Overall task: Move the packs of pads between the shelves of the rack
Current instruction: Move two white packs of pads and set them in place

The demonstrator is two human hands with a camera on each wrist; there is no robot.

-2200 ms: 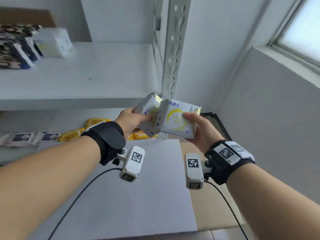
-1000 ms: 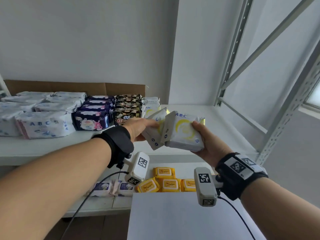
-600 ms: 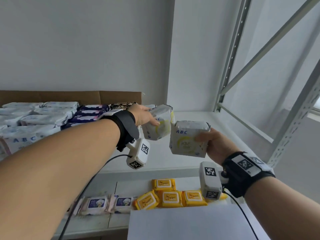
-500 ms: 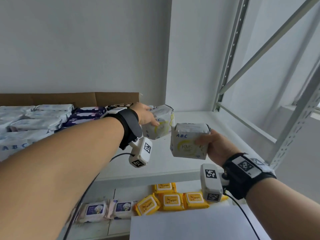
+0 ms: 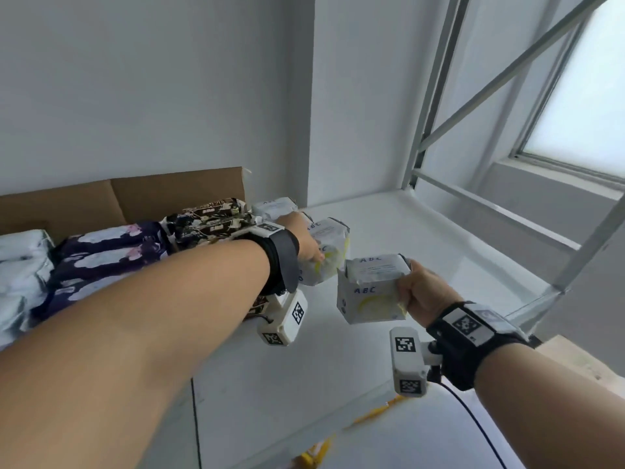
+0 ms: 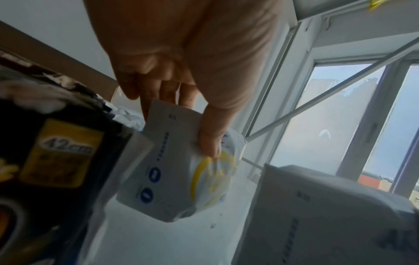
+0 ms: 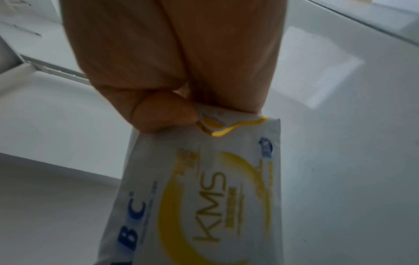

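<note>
Over upper shelf (image 5: 422, 238), both hands grip white packs, arms extended.

Both arms outstretched, fingers curled.

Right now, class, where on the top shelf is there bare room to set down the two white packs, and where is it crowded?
Bare: the white shelf board, from the small white packs rightward to the grey metal rack frame. Crowded: the left, with dark floral packs, black packs and the brown cardboard.

White shelf (image 5: 422, 238) w/ pad packs (image 5: 111, 252)
</note>
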